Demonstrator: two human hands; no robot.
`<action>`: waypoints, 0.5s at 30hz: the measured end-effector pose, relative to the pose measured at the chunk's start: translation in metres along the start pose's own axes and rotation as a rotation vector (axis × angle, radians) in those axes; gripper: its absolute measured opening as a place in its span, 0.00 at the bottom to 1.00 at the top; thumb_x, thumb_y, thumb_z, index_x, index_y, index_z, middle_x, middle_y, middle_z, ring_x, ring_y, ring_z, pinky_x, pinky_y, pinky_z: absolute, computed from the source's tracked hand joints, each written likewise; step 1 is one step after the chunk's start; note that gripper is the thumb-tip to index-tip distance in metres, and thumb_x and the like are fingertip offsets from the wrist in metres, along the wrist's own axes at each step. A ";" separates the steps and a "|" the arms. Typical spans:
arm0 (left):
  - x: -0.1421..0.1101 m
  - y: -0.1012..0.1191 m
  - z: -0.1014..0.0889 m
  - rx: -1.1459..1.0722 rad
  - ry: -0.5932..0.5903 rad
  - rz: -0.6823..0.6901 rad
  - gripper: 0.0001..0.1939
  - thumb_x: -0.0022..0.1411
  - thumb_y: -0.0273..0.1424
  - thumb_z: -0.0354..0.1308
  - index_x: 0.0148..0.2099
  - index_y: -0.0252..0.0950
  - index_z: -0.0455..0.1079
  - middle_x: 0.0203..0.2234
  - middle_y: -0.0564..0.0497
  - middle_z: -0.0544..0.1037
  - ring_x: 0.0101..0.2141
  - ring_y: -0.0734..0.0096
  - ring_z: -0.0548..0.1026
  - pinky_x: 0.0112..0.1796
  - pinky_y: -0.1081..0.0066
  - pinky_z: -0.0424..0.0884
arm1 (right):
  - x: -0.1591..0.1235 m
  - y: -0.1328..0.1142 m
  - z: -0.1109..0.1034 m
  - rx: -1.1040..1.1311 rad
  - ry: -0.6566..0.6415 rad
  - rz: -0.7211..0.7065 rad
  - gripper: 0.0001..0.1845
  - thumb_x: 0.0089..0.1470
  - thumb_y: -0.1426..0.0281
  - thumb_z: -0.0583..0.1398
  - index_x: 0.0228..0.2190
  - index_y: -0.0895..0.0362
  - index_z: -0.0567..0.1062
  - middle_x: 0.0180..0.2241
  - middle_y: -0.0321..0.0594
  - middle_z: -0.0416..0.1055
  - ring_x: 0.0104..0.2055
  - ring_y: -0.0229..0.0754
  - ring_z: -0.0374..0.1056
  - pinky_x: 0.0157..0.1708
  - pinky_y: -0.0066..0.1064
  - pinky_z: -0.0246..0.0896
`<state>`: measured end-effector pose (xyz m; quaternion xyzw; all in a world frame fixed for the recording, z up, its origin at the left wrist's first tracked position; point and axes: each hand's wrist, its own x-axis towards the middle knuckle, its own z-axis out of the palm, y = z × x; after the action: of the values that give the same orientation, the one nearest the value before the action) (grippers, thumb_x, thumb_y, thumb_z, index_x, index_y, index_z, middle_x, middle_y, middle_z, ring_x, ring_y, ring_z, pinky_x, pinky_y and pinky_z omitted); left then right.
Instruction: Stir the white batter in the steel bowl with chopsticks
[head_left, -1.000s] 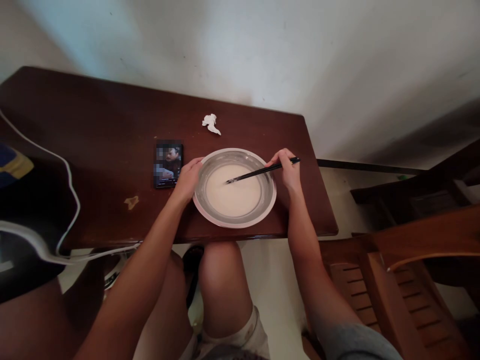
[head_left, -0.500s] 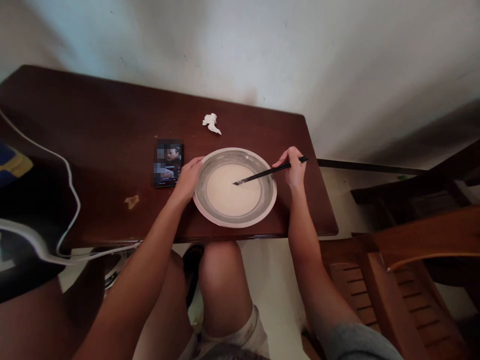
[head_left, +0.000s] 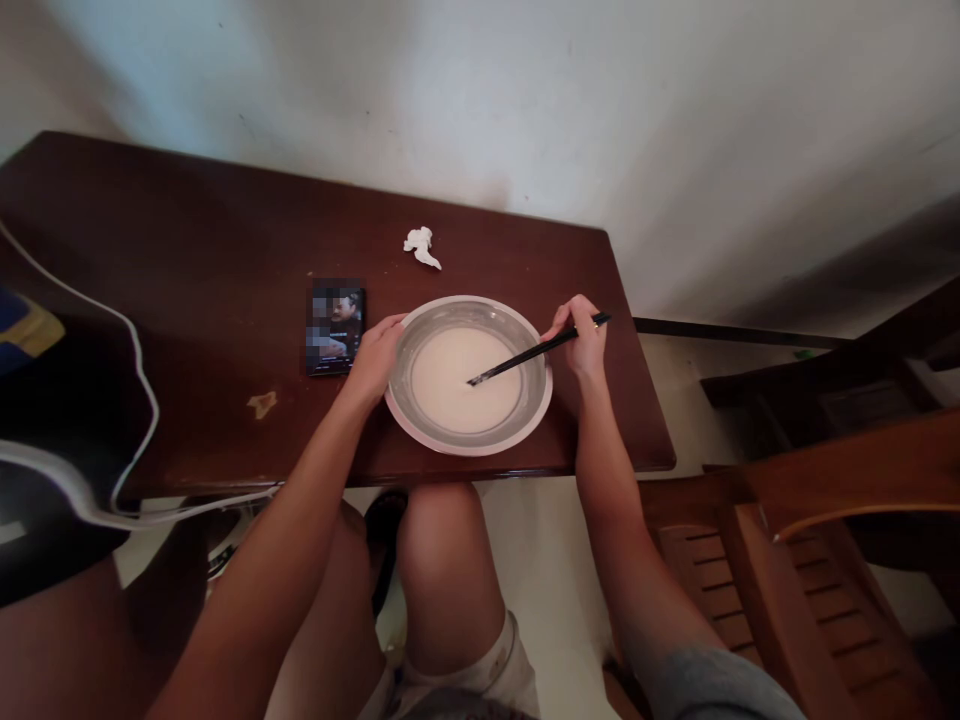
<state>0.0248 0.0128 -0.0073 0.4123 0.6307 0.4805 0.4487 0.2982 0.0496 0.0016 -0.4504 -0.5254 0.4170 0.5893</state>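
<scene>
A wide metal basin (head_left: 420, 432) stands near the front edge of the brown table, with a pale, creamy liquid (head_left: 457, 385) in it. My left hand (head_left: 379, 352) grips the basin's left rim, fingers on the edge and the underside hidden. Dark chopsticks (head_left: 529, 353) are held together in my right hand (head_left: 583, 335), to the right of the basin. Their whitish-coated tips reach the liquid near its middle.
A phone (head_left: 336, 330) with a lit screen lies left of the basin. Behind it is a crumpled white tissue (head_left: 423, 247) on the table (head_left: 187, 250). White cables (head_left: 142, 370) run along the left side. A wooden chair (head_left: 750, 560) stands at the right.
The chopstick tips have shifted slightly towards me in the liquid, and the chopsticks slope more steeply. My right hand has moved a little left. My left hand stays on the rim.
</scene>
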 end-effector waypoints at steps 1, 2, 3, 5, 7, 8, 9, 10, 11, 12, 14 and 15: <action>0.000 0.000 0.000 0.002 0.002 0.000 0.17 0.58 0.35 0.54 0.43 0.31 0.77 0.38 0.45 0.81 0.45 0.61 0.75 0.48 0.67 0.69 | -0.001 0.001 0.001 0.000 -0.051 0.019 0.26 0.56 0.46 0.58 0.19 0.53 0.68 0.14 0.29 0.64 0.17 0.35 0.66 0.23 0.29 0.60; 0.000 0.001 0.000 0.001 0.004 0.001 0.17 0.57 0.35 0.54 0.43 0.31 0.77 0.38 0.45 0.81 0.45 0.61 0.75 0.48 0.68 0.69 | -0.003 0.001 0.003 -0.002 -0.107 0.036 0.25 0.55 0.46 0.59 0.20 0.53 0.69 0.14 0.29 0.65 0.18 0.36 0.67 0.24 0.30 0.62; 0.000 0.000 0.000 -0.003 0.006 0.001 0.16 0.57 0.35 0.54 0.43 0.31 0.77 0.38 0.45 0.81 0.45 0.61 0.75 0.48 0.68 0.69 | -0.004 0.002 0.004 -0.007 -0.156 0.044 0.25 0.55 0.47 0.60 0.20 0.53 0.70 0.15 0.29 0.66 0.19 0.36 0.68 0.25 0.30 0.63; 0.001 -0.001 0.000 -0.019 0.005 -0.005 0.16 0.57 0.34 0.54 0.43 0.31 0.77 0.38 0.45 0.81 0.44 0.61 0.75 0.47 0.68 0.69 | -0.004 0.002 0.005 -0.025 -0.180 0.027 0.23 0.55 0.48 0.60 0.21 0.53 0.72 0.16 0.30 0.68 0.21 0.37 0.70 0.29 0.31 0.66; 0.001 -0.002 0.001 -0.034 -0.005 -0.010 0.16 0.57 0.34 0.54 0.42 0.31 0.77 0.38 0.45 0.81 0.44 0.62 0.75 0.47 0.68 0.70 | -0.002 0.001 0.003 -0.038 -0.108 -0.013 0.23 0.55 0.48 0.60 0.22 0.53 0.71 0.16 0.30 0.68 0.21 0.36 0.70 0.29 0.31 0.65; 0.002 -0.003 0.001 -0.041 -0.008 -0.010 0.16 0.57 0.33 0.53 0.42 0.32 0.77 0.38 0.46 0.81 0.44 0.62 0.75 0.47 0.68 0.70 | -0.001 0.001 0.002 -0.041 -0.056 -0.026 0.24 0.56 0.48 0.59 0.21 0.53 0.71 0.16 0.29 0.68 0.20 0.36 0.69 0.28 0.30 0.64; 0.002 -0.003 0.000 -0.044 -0.009 -0.008 0.16 0.57 0.34 0.53 0.43 0.32 0.77 0.38 0.46 0.81 0.43 0.62 0.75 0.47 0.68 0.69 | 0.000 0.001 0.000 -0.037 -0.009 -0.031 0.24 0.56 0.47 0.58 0.21 0.53 0.70 0.15 0.29 0.67 0.18 0.35 0.68 0.26 0.29 0.62; 0.002 -0.004 0.000 -0.044 -0.008 -0.005 0.16 0.58 0.34 0.53 0.43 0.32 0.77 0.38 0.46 0.82 0.43 0.62 0.75 0.47 0.68 0.69 | 0.001 0.000 -0.001 -0.030 0.020 -0.029 0.25 0.57 0.47 0.57 0.20 0.53 0.69 0.15 0.29 0.66 0.17 0.35 0.67 0.24 0.29 0.61; 0.001 -0.003 0.000 -0.040 -0.005 -0.003 0.16 0.58 0.34 0.53 0.43 0.32 0.77 0.38 0.46 0.82 0.43 0.62 0.75 0.46 0.68 0.69 | 0.000 0.000 -0.001 -0.023 0.024 -0.023 0.26 0.57 0.46 0.57 0.20 0.53 0.69 0.14 0.29 0.65 0.17 0.35 0.66 0.23 0.29 0.60; 0.001 -0.003 0.000 -0.033 -0.001 -0.001 0.16 0.58 0.34 0.53 0.43 0.32 0.77 0.38 0.46 0.82 0.43 0.62 0.75 0.46 0.68 0.69 | 0.000 0.000 0.000 -0.021 0.002 -0.013 0.26 0.57 0.46 0.57 0.20 0.53 0.69 0.14 0.29 0.65 0.17 0.35 0.66 0.23 0.29 0.60; 0.000 0.000 0.000 -0.016 0.010 -0.003 0.16 0.58 0.33 0.53 0.42 0.32 0.77 0.38 0.46 0.82 0.44 0.62 0.75 0.46 0.69 0.69 | -0.003 0.000 0.002 -0.022 -0.100 0.012 0.25 0.56 0.47 0.58 0.20 0.53 0.70 0.14 0.30 0.66 0.19 0.36 0.68 0.25 0.30 0.63; 0.000 0.001 0.000 -0.010 0.013 -0.006 0.15 0.58 0.33 0.53 0.42 0.32 0.77 0.38 0.46 0.81 0.44 0.62 0.74 0.46 0.69 0.69 | -0.004 0.000 0.004 -0.024 -0.157 0.022 0.24 0.55 0.47 0.59 0.20 0.53 0.70 0.15 0.30 0.67 0.20 0.37 0.69 0.27 0.30 0.65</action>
<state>0.0249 0.0129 -0.0066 0.4050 0.6325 0.4849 0.4480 0.2936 0.0456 0.0010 -0.4293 -0.5699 0.4509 0.5362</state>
